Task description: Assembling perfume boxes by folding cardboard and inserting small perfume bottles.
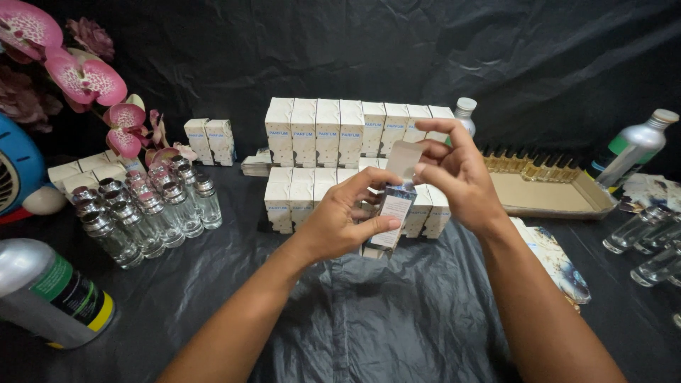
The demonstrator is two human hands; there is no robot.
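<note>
Holding a small clear bottle in my left hand, fingers wrapped round its lower half, thumb across the front just below the pale label. It sits above the black plastic sheet, in front of the stacked white cartons. My right hand is pinching a pale strip at the bottle's top between thumb and fingertips; can't tell if that strip is label backing or a flap.

Risks as I see them:
- Label goes on crooked or creased. Cause: bottle is tilted in my grip, and the strip is only held at one end.
- Bottle slips. Cause: smooth glass, held by one hand only, and my thumb could slide onto the label.
- A drop would likely hit the cartons behind or roll toward the capped glass bottles on the left.
- Right elbow sweeps the loose bottles lying at the right edge. They're on their sides, so they'd roll.
- Plastic sheet is wrinkled, so anything set down there may tip.

Silver canister at near left is well clear of both arms.
</note>
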